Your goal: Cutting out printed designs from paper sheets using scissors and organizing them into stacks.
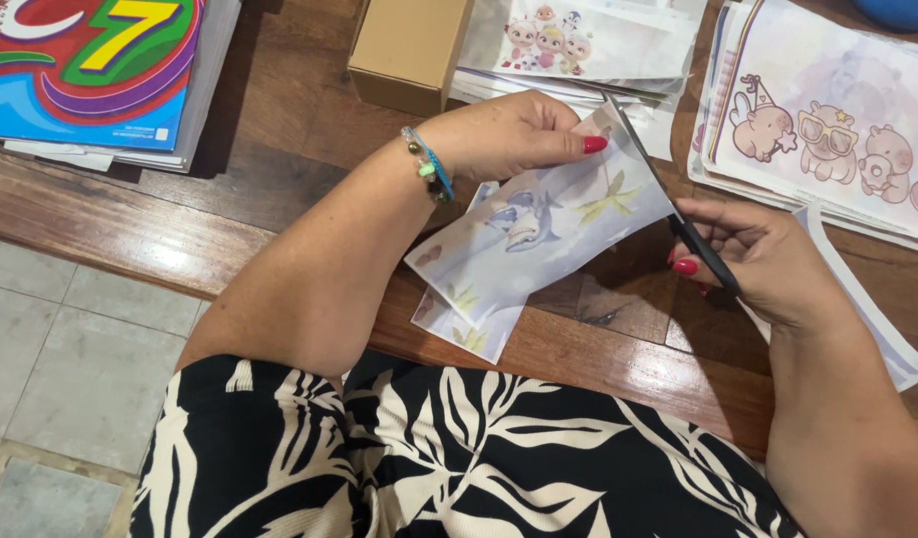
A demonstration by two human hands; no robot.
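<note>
My left hand (514,134) pinches the far corner of a printed sheet (539,234) that shows a shark and starfish on pale blue. The sheet slants down toward my lap over the wooden table (280,189). My right hand (763,259) grips black-handled scissors (678,214), whose blades run up along the sheet's right edge to its top corner. A beaded bracelet (427,164) circles my left wrist.
A cardboard box (409,50) and a stack of cartoon prints (589,45) lie at the back. More animal-picture sheets (828,120) sit at the right, with a paper strip (878,319) under my right arm. A colourful spiral book (90,70) lies at the far left. Tiled floor (70,349) lies below the table edge.
</note>
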